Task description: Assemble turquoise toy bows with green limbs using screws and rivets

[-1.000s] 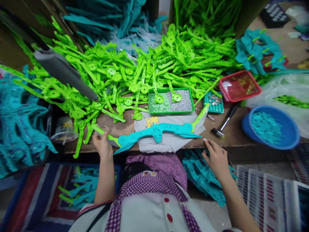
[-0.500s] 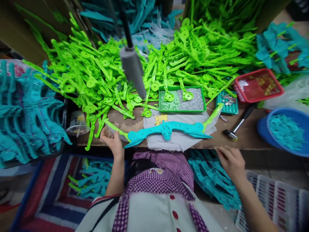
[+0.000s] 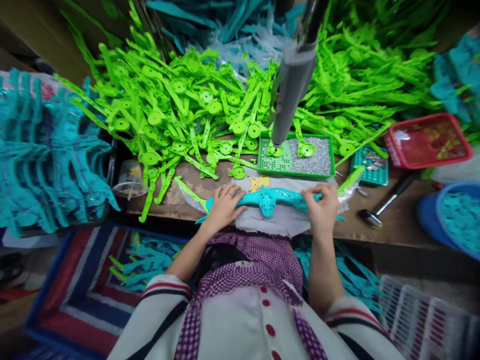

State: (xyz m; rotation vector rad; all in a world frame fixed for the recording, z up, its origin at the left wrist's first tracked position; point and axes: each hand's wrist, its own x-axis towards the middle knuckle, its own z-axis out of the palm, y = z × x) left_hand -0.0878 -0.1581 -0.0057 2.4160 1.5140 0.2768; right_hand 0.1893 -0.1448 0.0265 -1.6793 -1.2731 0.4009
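A turquoise plastic toy bow (image 3: 267, 202) with an animal-head centre and lime-green tips lies across a pale cloth (image 3: 279, 222) at the table's front edge. My left hand (image 3: 227, 207) rests over its left limb, fingers spread flat and thumb toward the middle. On the right limb, my right hand (image 3: 323, 207) is closed, its thumb and fingers pinched on the bow; anything small between them is hidden. Clear film shows around both green tips. Above the bow hangs a grey power screwdriver (image 3: 294, 90), its tip over the green tray (image 3: 296, 174), touched by neither hand.
Lime-green bow arms (image 3: 180, 105) are heaped across the back. A red basket (image 3: 427, 145), a teal tray (image 3: 369, 172), a hammer (image 3: 384, 207) and a blue bucket (image 3: 431, 212) stand right. Turquoise bows (image 3: 56, 160) are stacked left, beside a plastic cup (image 3: 131, 180).
My left hand has left the green tip and moved right onto the left limb. My right hand has come from the table edge onto the right limb. The hanging screwdriver has swung right.
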